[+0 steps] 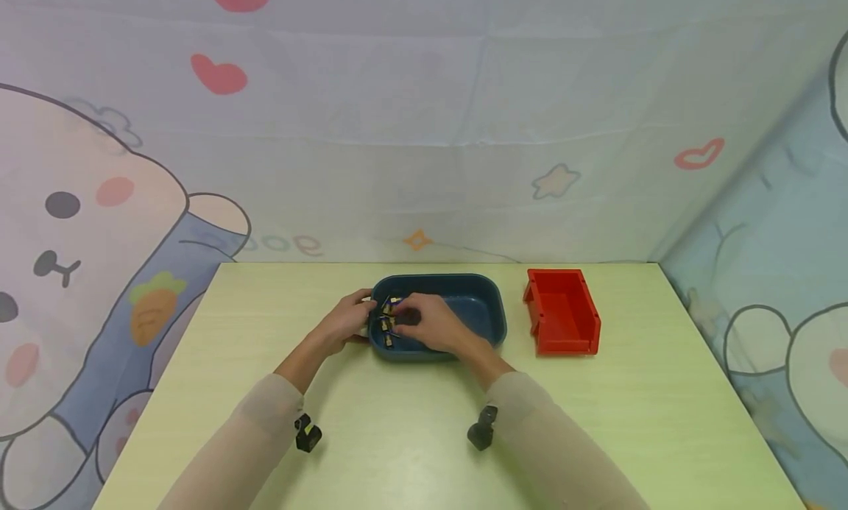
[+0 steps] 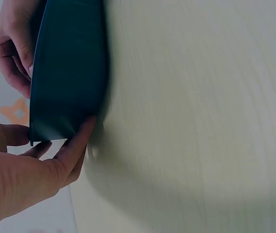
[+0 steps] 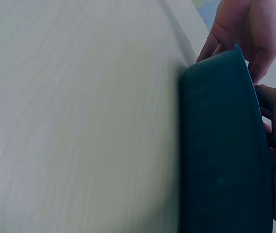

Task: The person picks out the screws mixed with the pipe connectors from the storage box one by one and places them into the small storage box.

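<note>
While my left fingers (image 2: 77,145) hold the left end of the tub (image 1: 473,315), thumb at the rim and the others against the outside wall, my right fingers (image 1: 424,304) are down inside it, at the small pieces (image 1: 386,324). Whether they pinch one of these, I cannot tell, because the tips are partly hidden. The tub stands on the tabletop (image 1: 397,436), to the left of the red bin (image 1: 564,311), and the pieces lie gathered at its left end. I judge the tub to be light plastic, smooth and rather stiff, so it could slide when it is pushed; the end wall with its rim is a good place to steady it. The pieces, dark with gold-coloured parts, look light and hard, but so small that they may slip or catch on one another. I would take one by its sides, between two tips, with little force, since I cannot see how fragile it is.
</note>
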Demonstrator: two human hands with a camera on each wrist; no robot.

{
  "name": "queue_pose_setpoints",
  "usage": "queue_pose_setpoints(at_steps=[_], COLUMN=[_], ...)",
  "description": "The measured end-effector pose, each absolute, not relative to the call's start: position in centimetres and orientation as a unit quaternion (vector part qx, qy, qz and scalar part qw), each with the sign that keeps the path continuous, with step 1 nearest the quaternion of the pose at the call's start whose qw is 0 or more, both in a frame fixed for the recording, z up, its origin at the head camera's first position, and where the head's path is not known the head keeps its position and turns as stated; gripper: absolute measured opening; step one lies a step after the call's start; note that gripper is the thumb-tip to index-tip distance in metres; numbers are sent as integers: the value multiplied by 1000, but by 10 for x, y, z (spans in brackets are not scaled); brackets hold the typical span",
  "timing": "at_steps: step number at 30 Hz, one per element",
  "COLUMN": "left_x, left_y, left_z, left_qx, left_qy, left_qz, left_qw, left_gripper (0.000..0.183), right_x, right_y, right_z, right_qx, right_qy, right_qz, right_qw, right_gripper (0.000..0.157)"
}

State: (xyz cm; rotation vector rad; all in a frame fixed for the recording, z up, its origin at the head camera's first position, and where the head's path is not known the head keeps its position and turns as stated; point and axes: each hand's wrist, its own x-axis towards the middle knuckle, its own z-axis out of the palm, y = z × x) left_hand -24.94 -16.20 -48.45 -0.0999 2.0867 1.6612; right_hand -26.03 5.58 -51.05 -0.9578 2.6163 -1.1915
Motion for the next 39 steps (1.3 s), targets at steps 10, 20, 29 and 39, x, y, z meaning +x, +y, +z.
queue_pose_setpoints(at_steps=[10, 20, 29, 39], left_x=[-252, -255, -255, -253], left_y=[-165, -164, -165, -165], left_z=[-487, -489, -488, -491], left_qx=[-32, -27, -21, -17], left_qy=[744, 740, 743, 747], left_qz=[619, 622, 619, 618], left_qw=[249, 253, 253, 245], left_gripper=[53, 52, 52, 50], right_x=[-264, -268, -271, -273], right_y=[48, 40, 39, 40], right_z=[-510, -516, -522, -527], right_qx=[-316, -315, -314, -328], right_qy=[871, 880, 883, 882], right_qz=[-368, -345, -336, -327], right_qw=[76, 90, 94, 86], right_gripper=[19, 7, 6, 4])
